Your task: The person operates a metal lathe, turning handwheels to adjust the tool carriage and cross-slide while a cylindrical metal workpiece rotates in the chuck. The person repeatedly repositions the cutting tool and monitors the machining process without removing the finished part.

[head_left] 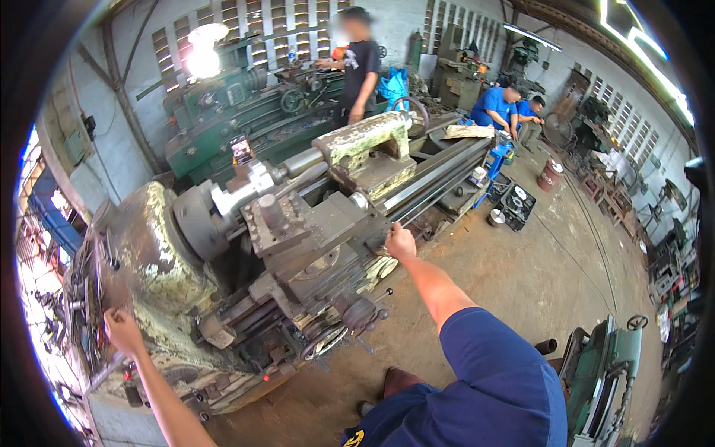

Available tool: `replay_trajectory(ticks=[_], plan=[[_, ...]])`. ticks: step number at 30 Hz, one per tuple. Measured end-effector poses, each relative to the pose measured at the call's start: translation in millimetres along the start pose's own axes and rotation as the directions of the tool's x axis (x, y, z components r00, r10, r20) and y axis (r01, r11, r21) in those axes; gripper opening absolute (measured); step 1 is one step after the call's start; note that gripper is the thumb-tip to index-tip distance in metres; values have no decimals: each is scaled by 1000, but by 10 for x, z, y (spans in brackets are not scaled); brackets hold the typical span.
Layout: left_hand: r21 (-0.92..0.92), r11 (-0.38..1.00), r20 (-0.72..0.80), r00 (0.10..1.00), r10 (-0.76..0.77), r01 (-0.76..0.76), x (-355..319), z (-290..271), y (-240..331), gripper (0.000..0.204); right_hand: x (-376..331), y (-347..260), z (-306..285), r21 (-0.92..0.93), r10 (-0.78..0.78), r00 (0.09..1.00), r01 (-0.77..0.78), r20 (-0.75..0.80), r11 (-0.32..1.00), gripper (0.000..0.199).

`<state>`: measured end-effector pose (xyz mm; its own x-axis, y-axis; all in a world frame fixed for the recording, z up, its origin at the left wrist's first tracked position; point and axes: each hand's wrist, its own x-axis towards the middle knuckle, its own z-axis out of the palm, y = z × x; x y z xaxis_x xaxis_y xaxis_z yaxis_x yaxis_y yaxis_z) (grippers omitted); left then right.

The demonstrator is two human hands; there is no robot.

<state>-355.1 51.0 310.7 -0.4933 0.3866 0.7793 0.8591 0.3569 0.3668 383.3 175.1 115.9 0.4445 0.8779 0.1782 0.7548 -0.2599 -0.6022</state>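
Observation:
A big worn lathe with peeling cream paint stretches from lower left to upper right in front of me. Its chuck (199,221) grips a shiny metal workpiece (253,181), and the tailstock (372,149) stands at the workpiece's other end. My left hand (124,334) is at the headstock (153,246), fingers curled beside a pile of loose tools (83,316); what they hold is unclear. With my arm stretched out, my right hand (400,243) is closed at the right end of the carriage (320,238). Whatever lies inside that fist is hidden.
Ball-ended levers (365,316) and a handwheel (325,341) jut from the lathe's front. Behind it, a person in black (361,71) stands by a green lathe (216,104). Two people in blue (495,104) sit farther back. An open black case (516,200) lies on the floor.

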Motion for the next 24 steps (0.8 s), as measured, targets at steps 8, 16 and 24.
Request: replay_trajectory(ticks=[8,16,24], plan=[[120,993,83,997,1,-11,-52,60,-133,25,-68,-9,-14,-58,-223,968,218,-119,974,16],[248,967,56,997,48,-61,1,136,-297,26,-26,39,4,1,-221,964,224,-149,975,14],[201,980,144,989,-33,3,69,148,-319,29,-37,21,18,-15,-169,976,169,-138,986,15]])
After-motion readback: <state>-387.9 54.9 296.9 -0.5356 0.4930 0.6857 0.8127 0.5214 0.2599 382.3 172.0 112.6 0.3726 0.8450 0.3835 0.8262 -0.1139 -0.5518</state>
